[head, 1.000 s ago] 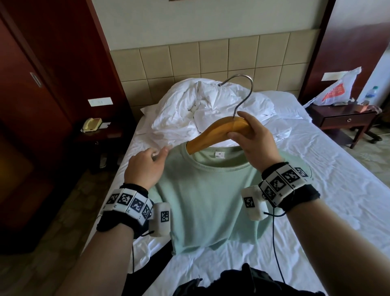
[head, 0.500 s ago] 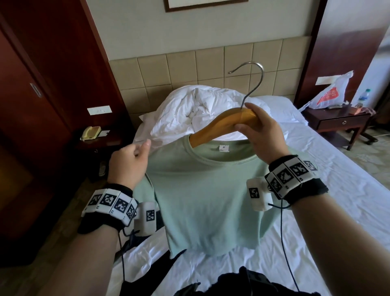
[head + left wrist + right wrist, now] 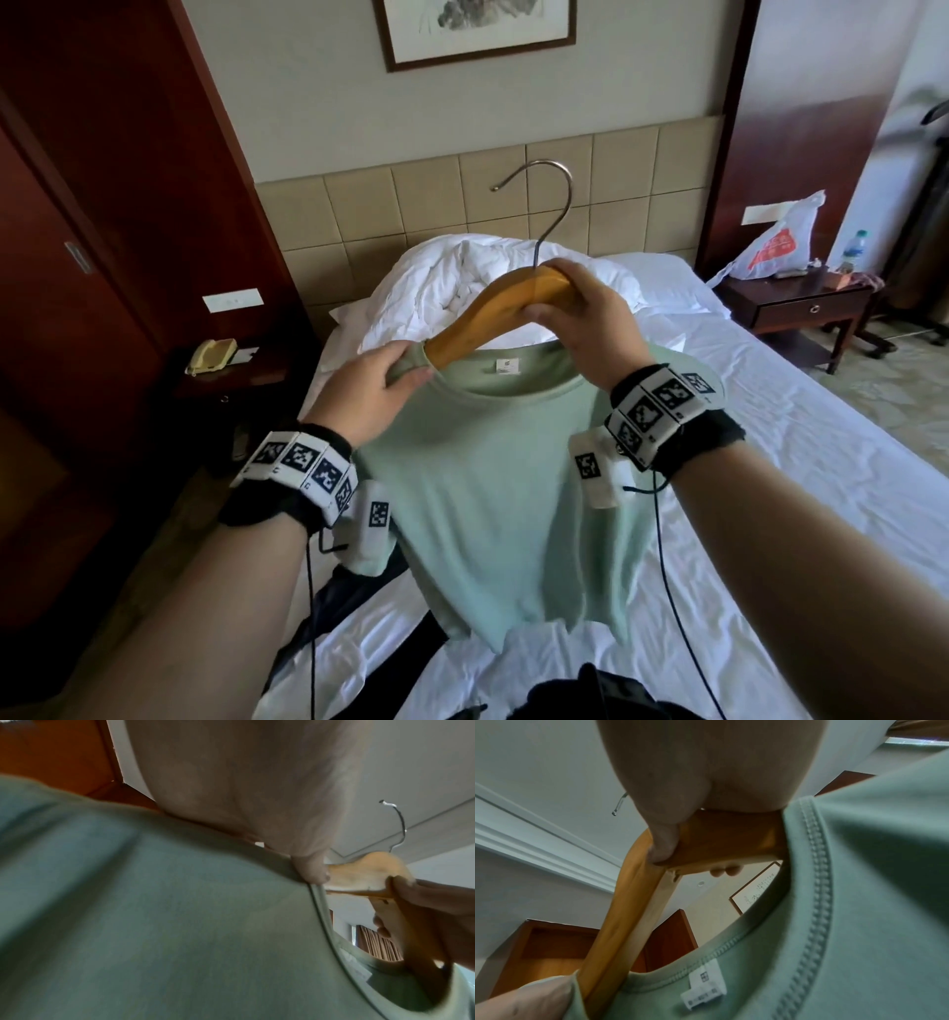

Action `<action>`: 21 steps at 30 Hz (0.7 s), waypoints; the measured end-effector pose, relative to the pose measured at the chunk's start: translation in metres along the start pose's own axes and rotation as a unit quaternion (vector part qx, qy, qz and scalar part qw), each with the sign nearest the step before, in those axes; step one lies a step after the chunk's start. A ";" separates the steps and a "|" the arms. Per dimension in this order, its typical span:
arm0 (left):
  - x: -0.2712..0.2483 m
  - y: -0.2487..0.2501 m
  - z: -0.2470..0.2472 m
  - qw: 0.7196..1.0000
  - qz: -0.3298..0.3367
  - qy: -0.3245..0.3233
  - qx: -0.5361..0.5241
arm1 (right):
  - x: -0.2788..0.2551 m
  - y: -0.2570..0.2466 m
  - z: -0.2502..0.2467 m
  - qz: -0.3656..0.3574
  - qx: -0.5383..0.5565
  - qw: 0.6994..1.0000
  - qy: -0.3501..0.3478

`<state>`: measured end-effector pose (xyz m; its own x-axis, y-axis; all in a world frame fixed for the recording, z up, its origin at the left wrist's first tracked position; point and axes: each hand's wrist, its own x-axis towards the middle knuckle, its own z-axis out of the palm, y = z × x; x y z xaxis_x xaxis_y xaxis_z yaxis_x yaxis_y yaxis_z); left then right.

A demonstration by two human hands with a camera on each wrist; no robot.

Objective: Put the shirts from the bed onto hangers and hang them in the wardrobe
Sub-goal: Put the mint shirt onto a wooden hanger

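Head view: wooden hanger is gripped by right hand; green shirt collar is pinched by left hand, apparently for seating its shoulder.

A framed picture hangs at top centre on a pale wall, above a beige tiled headboard; dark red wood panels fill the left; a phone sits on the left nightstand; at right, a nightstand bears a plastic bag and bottle; daylight brightens the far right.
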<state>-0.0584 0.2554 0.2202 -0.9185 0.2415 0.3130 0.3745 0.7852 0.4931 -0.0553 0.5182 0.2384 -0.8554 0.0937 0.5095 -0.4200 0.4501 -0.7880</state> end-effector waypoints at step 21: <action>0.042 0.018 -0.002 0.988 0.027 0.133 -0.068 | -0.015 0.072 -0.001 0.078 -0.216 0.972 -0.045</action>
<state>-0.0896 0.2780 0.2440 -0.8377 0.1079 0.5353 0.4519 0.6873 0.5686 -0.0726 0.5500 0.1749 -0.9297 0.1219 0.3476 -0.1327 0.7695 -0.6247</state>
